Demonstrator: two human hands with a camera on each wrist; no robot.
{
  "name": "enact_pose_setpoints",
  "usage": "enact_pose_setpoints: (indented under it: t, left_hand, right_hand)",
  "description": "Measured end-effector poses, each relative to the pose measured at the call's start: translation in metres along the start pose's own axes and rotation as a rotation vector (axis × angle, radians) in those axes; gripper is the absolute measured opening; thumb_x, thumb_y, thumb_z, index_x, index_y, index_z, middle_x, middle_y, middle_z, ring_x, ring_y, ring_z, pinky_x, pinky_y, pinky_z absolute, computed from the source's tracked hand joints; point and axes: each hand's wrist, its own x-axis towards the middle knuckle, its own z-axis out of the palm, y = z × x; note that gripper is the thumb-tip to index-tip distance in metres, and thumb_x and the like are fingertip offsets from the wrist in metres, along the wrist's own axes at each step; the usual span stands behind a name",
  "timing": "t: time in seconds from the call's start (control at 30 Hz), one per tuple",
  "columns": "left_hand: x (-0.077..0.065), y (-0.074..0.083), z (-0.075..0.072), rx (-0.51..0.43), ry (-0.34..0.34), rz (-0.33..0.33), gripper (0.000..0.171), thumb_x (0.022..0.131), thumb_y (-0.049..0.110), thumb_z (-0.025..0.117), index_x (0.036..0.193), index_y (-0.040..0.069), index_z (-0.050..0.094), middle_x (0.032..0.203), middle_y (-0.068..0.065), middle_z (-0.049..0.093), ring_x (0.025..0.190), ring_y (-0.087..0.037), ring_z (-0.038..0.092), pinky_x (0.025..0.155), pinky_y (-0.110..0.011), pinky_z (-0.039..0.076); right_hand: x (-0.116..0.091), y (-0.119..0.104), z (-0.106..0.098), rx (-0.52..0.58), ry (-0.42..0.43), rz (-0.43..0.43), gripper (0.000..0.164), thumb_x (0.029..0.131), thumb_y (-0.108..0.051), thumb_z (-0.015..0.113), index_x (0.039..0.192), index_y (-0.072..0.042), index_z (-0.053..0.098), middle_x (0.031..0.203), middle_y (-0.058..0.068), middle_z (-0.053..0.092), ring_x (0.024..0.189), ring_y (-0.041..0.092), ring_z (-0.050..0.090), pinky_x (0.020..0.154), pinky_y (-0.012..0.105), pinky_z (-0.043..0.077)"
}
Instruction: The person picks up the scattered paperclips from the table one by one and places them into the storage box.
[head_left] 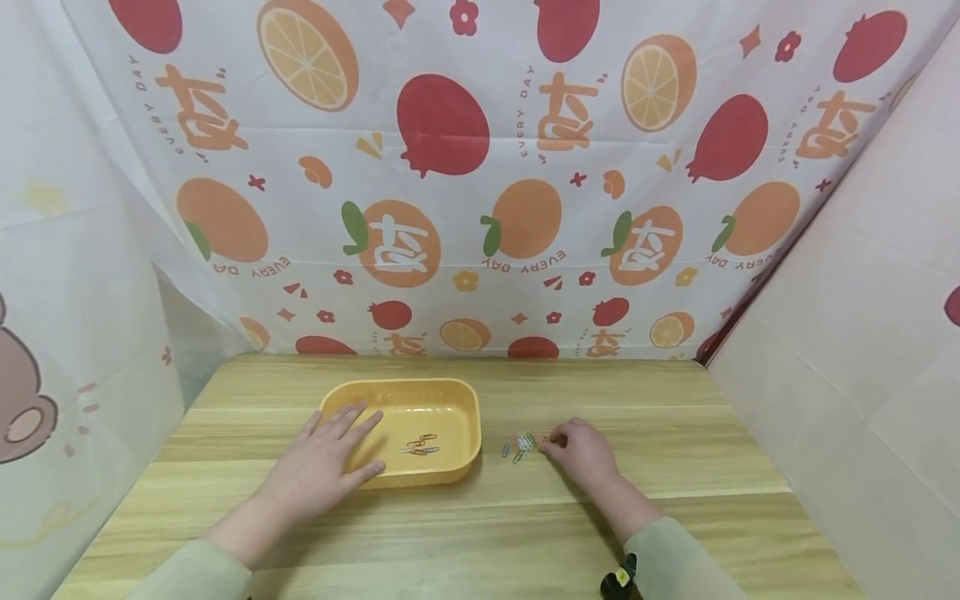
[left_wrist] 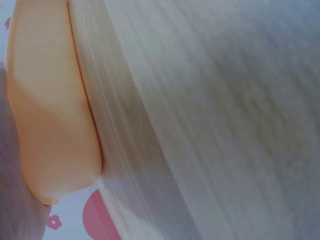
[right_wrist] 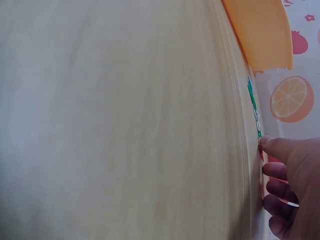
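A yellow plastic tray (head_left: 457, 477) holds several paper clips (head_left: 420, 446), most of them orange or red. My left hand (head_left: 318, 458) rests over the tray's left side, its fingers spread and reaching inside the rim. To the right of the tray lies a small pile of paper clips (head_left: 527, 442) in green, white and blue. At the pile's right edge, my right hand (head_left: 585, 454) has its thumb and forefinger around a red paper clip (right_wrist: 261, 153). The other fingers of that hand are curled in. The left wrist view catches the tray's side (left_wrist: 55, 110) but hardly the hand.
The wooden table (head_left: 450, 542) carries the tray and clips. A fruit-printed white cloth (head_left: 465, 217) hangs behind it, with pale cloth panels (head_left: 862, 350) on both sides. A dark strap (head_left: 618, 579) with a yellow piece sits by the right sleeve.
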Motion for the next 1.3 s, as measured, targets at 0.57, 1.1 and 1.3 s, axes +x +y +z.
enact_pose_setpoints:
  t: [0.57,1.1,1.3]
  left_hand:
    - [0.002,-0.003,-0.001,0.016,-0.002,0.006,0.075,0.093,0.063,0.054,0.152,0.019,0.041,0.158,-0.014,0.034,0.145,-0.039,0.029,0.116,-0.063,0.015]
    - [0.001,-0.004,0.001,0.013,0.011,0.012,0.074,0.093,0.062,0.055,0.152,0.019,0.043,0.157,-0.015,0.036,0.144,-0.04,0.031,0.115,-0.064,0.016]
    - [0.001,-0.005,0.002,0.022,0.012,0.014,0.076,0.093,0.066,0.051,0.152,0.019,0.042,0.157,-0.014,0.036,0.144,-0.039,0.031,0.115,-0.064,0.016]
  right_hand:
    - [0.011,-0.004,-0.014,0.041,-0.177,0.069,0.006,0.088,-0.02,0.076,0.084,-0.016,0.074,0.083,-0.006,0.067,0.074,0.011,0.057,0.068,0.035,0.051]
    - [0.024,-0.003,-0.021,0.084,-0.25,0.127,0.02,0.082,-0.012,0.068,0.065,-0.014,0.059,0.065,-0.005,0.055,0.061,0.013,0.047,0.059,0.028,0.04]
    - [0.025,-0.003,-0.021,0.121,-0.288,0.136,0.022,0.079,-0.008,0.063,0.061,-0.015,0.052,0.06,-0.004,0.048,0.057,0.013,0.043,0.056,0.027,0.036]
